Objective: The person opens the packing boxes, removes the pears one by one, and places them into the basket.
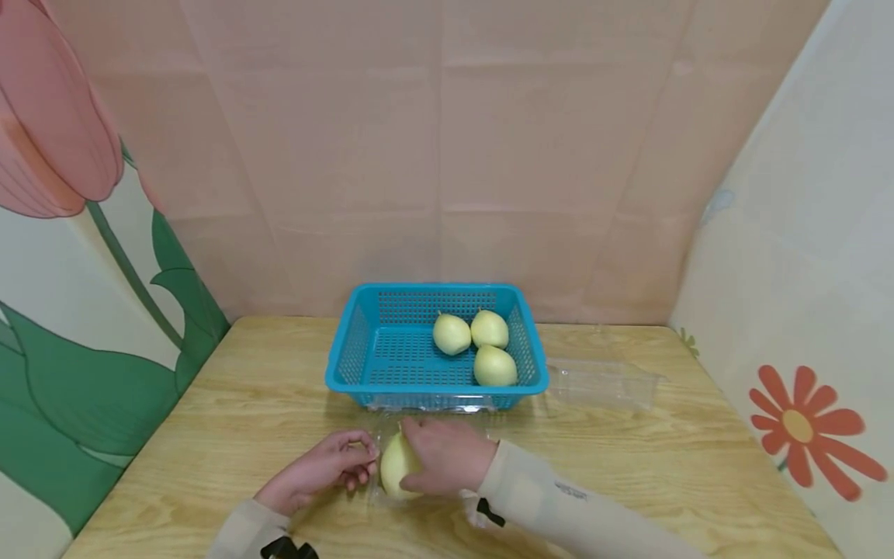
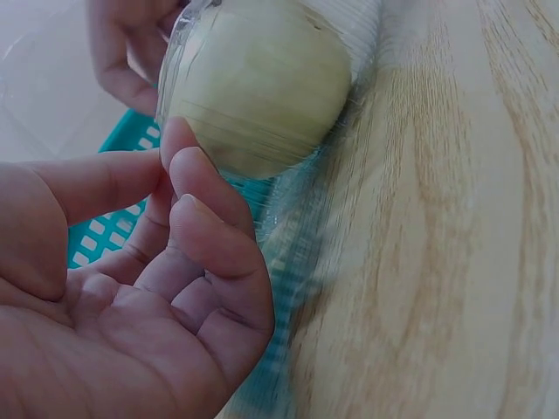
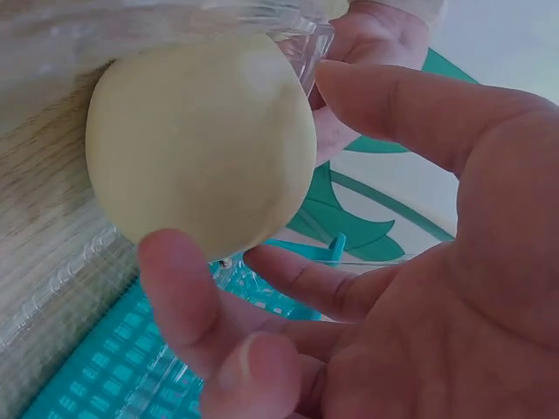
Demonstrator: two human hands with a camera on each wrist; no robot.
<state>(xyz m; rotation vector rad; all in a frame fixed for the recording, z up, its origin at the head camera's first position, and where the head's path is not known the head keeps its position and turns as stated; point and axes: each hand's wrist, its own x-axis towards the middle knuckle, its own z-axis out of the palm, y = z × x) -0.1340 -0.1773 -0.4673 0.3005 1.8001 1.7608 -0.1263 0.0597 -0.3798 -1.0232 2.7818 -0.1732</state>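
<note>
A pale yellow-green pear (image 1: 396, 467) sits in a clear plastic container (image 2: 177, 65) in front of the blue basket. My right hand (image 1: 450, 456) reaches over it from the right, thumb on the near side and fingers on the far side, holding it loosely. The right wrist view shows the pear (image 3: 201, 148) large, fingertips (image 3: 170, 253) against its lower part. At the container's left edge, my left hand (image 1: 331, 466) pinches the thin plastic between thumb and index finger, its other fingers curled. Much of the container is hidden under the right hand and sleeve.
Just behind the hands stands the blue perforated basket (image 1: 335, 376), with three more pears (image 1: 452, 335) in its right half. Another clear plastic container (image 1: 604, 386) lies right of the basket on the wooden table (image 1: 279, 404). A pinkish backdrop (image 1: 440, 171) rises behind.
</note>
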